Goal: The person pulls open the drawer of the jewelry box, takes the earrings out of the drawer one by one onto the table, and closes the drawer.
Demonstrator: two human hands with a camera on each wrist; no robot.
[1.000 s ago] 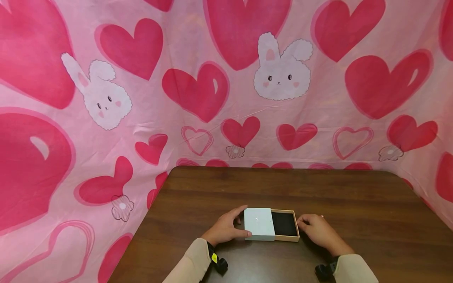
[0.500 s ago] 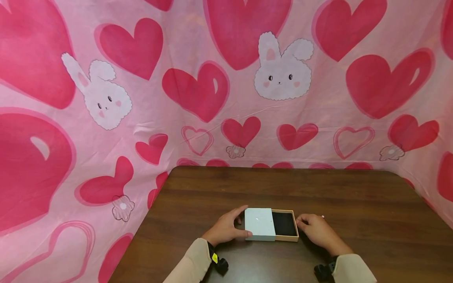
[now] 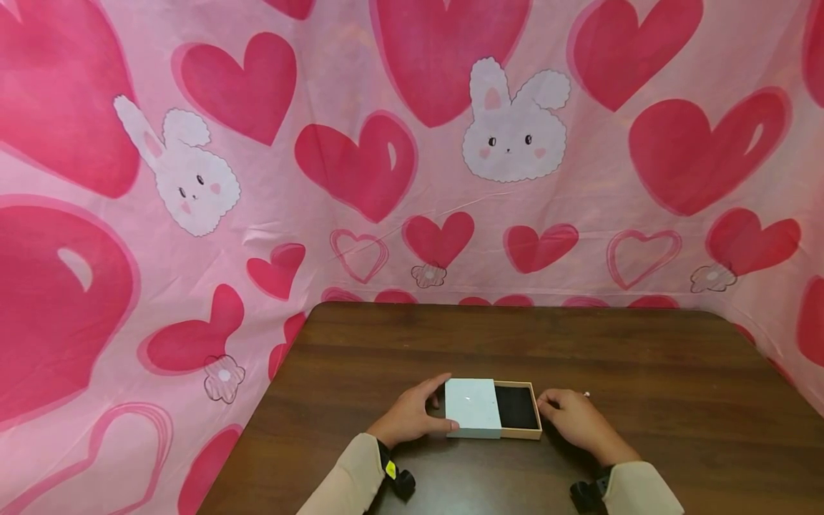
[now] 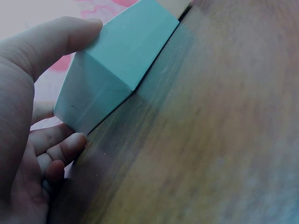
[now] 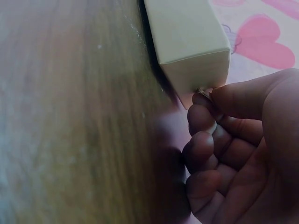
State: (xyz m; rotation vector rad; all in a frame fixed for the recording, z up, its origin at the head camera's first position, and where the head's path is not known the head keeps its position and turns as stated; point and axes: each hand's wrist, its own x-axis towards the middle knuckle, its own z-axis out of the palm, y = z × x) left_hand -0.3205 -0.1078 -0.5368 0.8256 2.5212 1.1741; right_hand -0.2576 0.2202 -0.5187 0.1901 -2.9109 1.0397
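Observation:
A pale blue sliding box sleeve point(image 3: 472, 405) lies flat on the table, its tan inner drawer point(image 3: 521, 433) sticking out at the right. Inside the drawer's exposed part is a black lining point(image 3: 517, 408). My left hand point(image 3: 412, 413) grips the sleeve's left end, thumb on the near side and index finger toward the far corner; in the left wrist view the other fingers curl by the end face. At the drawer's right end, my right hand point(image 3: 578, 420) pinches a small thin pull tab point(image 5: 203, 93) between thumb and index finger, the remaining fingers curled.
The brown wooden table point(image 3: 412, 350) extends behind and to both sides of the box. A pink cloth with hearts and rabbits point(image 3: 386, 179) hangs along its back and left. Dark cameras are strapped to both wrists.
The drawer has slid slightly left into the sleeve, and my right hand has moved left with it. My left hand and the sleeve have stayed almost still.

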